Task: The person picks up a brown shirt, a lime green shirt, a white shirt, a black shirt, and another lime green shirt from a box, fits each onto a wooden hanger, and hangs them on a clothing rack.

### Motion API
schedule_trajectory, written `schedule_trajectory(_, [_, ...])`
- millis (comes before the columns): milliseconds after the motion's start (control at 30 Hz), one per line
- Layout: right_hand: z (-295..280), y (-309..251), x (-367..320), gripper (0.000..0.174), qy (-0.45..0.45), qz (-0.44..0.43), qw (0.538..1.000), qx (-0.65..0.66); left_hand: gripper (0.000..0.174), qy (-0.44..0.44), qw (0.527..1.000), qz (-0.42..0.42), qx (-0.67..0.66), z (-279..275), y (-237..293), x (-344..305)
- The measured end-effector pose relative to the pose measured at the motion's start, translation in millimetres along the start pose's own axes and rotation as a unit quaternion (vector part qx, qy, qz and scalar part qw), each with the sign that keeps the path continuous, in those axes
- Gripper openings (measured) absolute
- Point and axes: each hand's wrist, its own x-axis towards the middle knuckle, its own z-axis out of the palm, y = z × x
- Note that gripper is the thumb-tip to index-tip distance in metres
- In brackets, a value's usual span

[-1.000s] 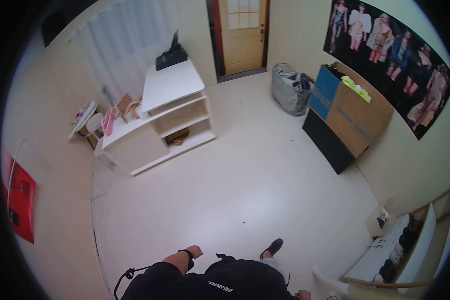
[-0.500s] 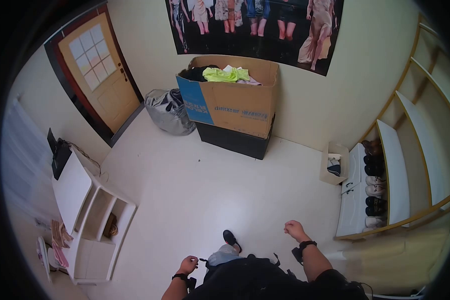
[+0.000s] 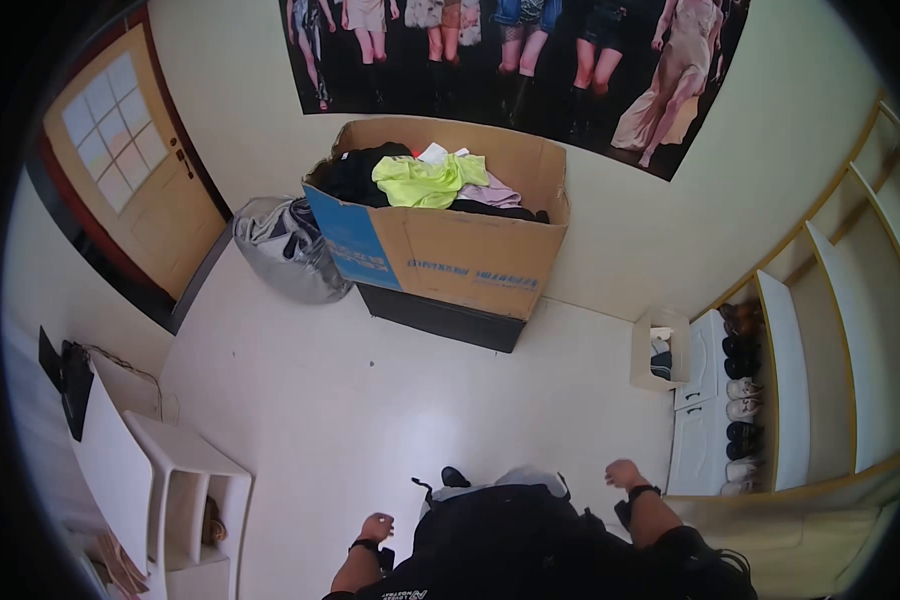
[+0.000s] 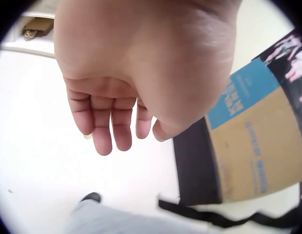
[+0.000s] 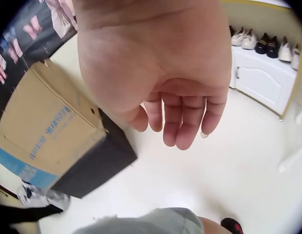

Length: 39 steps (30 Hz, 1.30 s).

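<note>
My left hand (image 3: pixel 377 527) hangs at the left of my body, its fingers loosely bent and nothing in them. In the left wrist view its palm (image 4: pixel 141 63) fills the upper middle, above the pale floor. Out to the right of my body is my right hand (image 3: pixel 624 474), holding nothing; its fingers (image 5: pixel 184 119) droop in the right wrist view. Ahead of me, apart from both hands, a large cardboard box (image 3: pixel 470 262) stands on a black base (image 3: pixel 440 318). Clothes are heaped inside it, with a neon yellow-green garment (image 3: pixel 420 182) on top and black ones beside it.
A stuffed grey bag (image 3: pixel 290 262) sits left of the box, near a wooden door (image 3: pixel 130 150). At left is a white cabinet (image 3: pixel 185 450). A shoe rack (image 3: pixel 785 370) lines the right side, with a small bin (image 3: pixel 658 350) by it. Pale floor (image 3: pixel 370 430) lies between.
The view has swung right, from the cabinet toward the box, and then drawn closer to it. The clothes inside show more fully. Both hands remain free of any object.
</note>
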Motion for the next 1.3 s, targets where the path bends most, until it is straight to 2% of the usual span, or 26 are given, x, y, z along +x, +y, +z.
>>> schedule_trajectory(33, [-14,-47,4,0.01,0.109,0.098,0.958,0.246,0.028,0.046,0.999,0.022,0.002,-15,35,10])
schedule_trajectory(133, [-76,-144,49,0.017,0.196,-0.051,0.941,0.271,0.022,0.09,0.989,0.085,-0.078,-52,144,20])
schedule_trajectory(200, [-122,-211,73,0.017,0.22,-0.128,0.936,0.243,0.02,0.123,0.977,0.144,-0.1,-70,177,37])
schedule_trajectory(300, [-196,-310,94,0.022,0.249,-0.223,0.914,0.231,0.02,0.148,0.973,0.13,-0.117,-83,200,57])
schedule_trajectory(400, [-272,-386,130,0.02,0.31,-0.281,0.883,0.213,0.023,0.151,0.981,0.002,-0.122,-76,193,69])
schedule_trajectory(467, [-324,-440,154,0.019,0.351,-0.298,0.87,0.175,0.022,0.109,0.992,-0.061,0.008,-67,200,52])
schedule_trajectory(500, [-348,-464,173,0.018,0.367,-0.31,0.862,0.164,0.022,0.105,0.992,-0.075,0.011,-68,136,73])
schedule_trajectory(533, [-370,-485,195,0.02,0.361,-0.314,0.864,0.154,0.024,0.056,0.988,-0.046,0.134,-69,92,88])
schedule_trajectory(567, [-389,-504,218,0.021,0.355,-0.321,0.866,0.145,0.03,0.004,0.968,-0.013,0.252,-66,84,106])
schedule_trajectory(600, [-406,-523,240,0.025,0.336,-0.316,0.881,0.101,0.03,0.002,0.968,-0.021,0.251,-61,92,110])
schedule_trajectory(633, [-417,-539,261,0.029,0.312,-0.31,0.896,0.058,0.031,0.064,0.968,0.022,0.243,-56,97,107])
schedule_trajectory(667, [-423,-556,285,0.029,0.3,-0.305,0.902,0.059,0.034,0.125,0.962,0.061,0.235,-47,115,96])
schedule_trajectory(700, [-427,-572,305,0.035,0.27,-0.298,0.915,-0.037,0.033,0.125,0.991,-0.009,0.052,-43,132,89])
schedule_trajectory(733, [-429,-586,321,0.04,0.238,-0.294,0.916,-0.135,0.033,0.096,0.995,-0.036,0.018,-47,147,94])
schedule_trajectory(800, [-418,-612,356,0.048,0.159,-0.339,0.909,-0.183,0.028,0.123,0.99,-0.053,0.04,-48,193,103])
schedule_trajectory(833, [-408,-627,371,0.055,0.101,-0.334,0.921,-0.173,0.026,0.141,0.98,-0.075,-0.115,-48,216,101])
schedule_trajectory(867, [-393,-643,384,0.055,0.092,-0.348,0.917,-0.171,0.026,0.156,0.947,-0.091,-0.267,-45,287,81])
schedule_trajectory(933, [-356,-675,405,0.065,0.112,-0.437,0.875,-0.174,0.03,0.151,0.979,-0.111,-0.084,-60,359,76])
schedule_trajectory(1000, [-320,-711,424,0.077,0.117,-0.498,0.849,-0.131,0.028,0.178,0.974,-0.085,-0.111,-71,359,97])
schedule_trajectory(1067, [-295,-746,436,0.083,0.095,-0.497,0.853,-0.128,0.027,0.204,0.964,-0.075,-0.155,-79,372,109])
schedule_trajectory(1133, [-271,-767,446,0.064,0.127,-0.446,0.879,-0.113,0.026,0.218,0.958,-0.049,-0.182,-82,384,111])
schedule_trajectory(1167, [-263,-770,447,0.064,0.122,-0.45,0.878,-0.111,0.025,0.222,0.954,-0.021,-0.202,-82,390,109])
schedule_trajectory(1233, [-258,-780,446,0.037,0.092,-0.426,0.89,-0.134,0.025,0.228,0.956,0.008,-0.185,-86,409,103])
schedule_trajectory(1300, [-257,-783,402,0.02,0.088,-0.501,0.859,-0.057,0.025,0.236,0.951,0.092,-0.175,-95,423,109])
